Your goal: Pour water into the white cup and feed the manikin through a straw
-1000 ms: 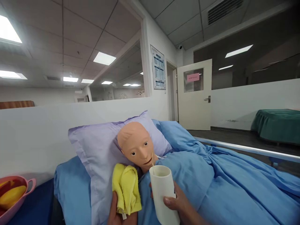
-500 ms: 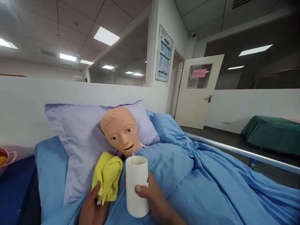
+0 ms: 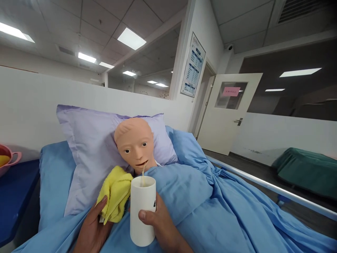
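Observation:
A mannequin head [image 3: 135, 140] lies on a lilac pillow [image 3: 86, 137], its mouth slightly parted. In my right hand [image 3: 160, 221] is a tall white cup [image 3: 142, 214], held upright below the chin, thumb across its front. A pale, translucent straw [image 3: 143, 172] rises from the cup, its upper end at the mannequin's mouth; whether it goes inside I cannot tell. My left hand [image 3: 93, 221] grips a folded yellow towel [image 3: 116, 193] beside the cup, close under the cheek. Fingers behind the towel and cup are partly hidden.
A blue quilt [image 3: 200, 214] covers the mannequin's body. Along the bed's right side runs a pale rail [image 3: 263, 182]. At left, a pink basin [image 3: 9, 158] stands on a dark blue surface [image 3: 18, 196]. Beyond are an open door [image 3: 226, 123] and a green-covered object [image 3: 302, 172].
The cup has shifted left in the picture, and the straw's top now meets the mouth. My left hand and the towel also appear further left. The view has tilted.

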Demonstrator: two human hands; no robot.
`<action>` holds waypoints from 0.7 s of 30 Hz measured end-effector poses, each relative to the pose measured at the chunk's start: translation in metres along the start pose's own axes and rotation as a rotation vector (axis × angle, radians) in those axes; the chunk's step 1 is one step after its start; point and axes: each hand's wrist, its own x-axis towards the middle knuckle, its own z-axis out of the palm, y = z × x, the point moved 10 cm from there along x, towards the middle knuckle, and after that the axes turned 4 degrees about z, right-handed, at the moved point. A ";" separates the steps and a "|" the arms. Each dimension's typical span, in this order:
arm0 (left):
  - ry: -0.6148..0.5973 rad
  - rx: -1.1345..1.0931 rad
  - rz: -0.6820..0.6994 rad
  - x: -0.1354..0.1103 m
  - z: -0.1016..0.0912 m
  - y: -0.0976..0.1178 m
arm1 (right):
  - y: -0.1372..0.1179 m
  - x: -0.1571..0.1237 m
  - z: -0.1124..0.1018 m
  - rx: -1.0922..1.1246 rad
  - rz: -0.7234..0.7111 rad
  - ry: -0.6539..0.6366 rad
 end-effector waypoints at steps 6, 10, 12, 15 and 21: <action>0.026 -0.075 -0.026 -0.009 0.009 0.003 | 0.002 0.000 -0.007 0.039 0.001 0.070; 0.040 -0.126 -0.030 -0.009 0.012 0.004 | -0.001 0.000 -0.010 0.092 -0.008 0.093; 0.053 -0.138 -0.021 -0.010 0.012 0.006 | -0.001 0.001 -0.011 0.130 -0.014 0.095; 0.049 -0.143 -0.034 -0.012 0.015 0.007 | -0.001 0.001 -0.012 0.149 -0.014 0.090; -0.036 -0.124 -0.016 -0.008 0.017 0.007 | 0.005 0.002 -0.011 0.064 -0.007 0.077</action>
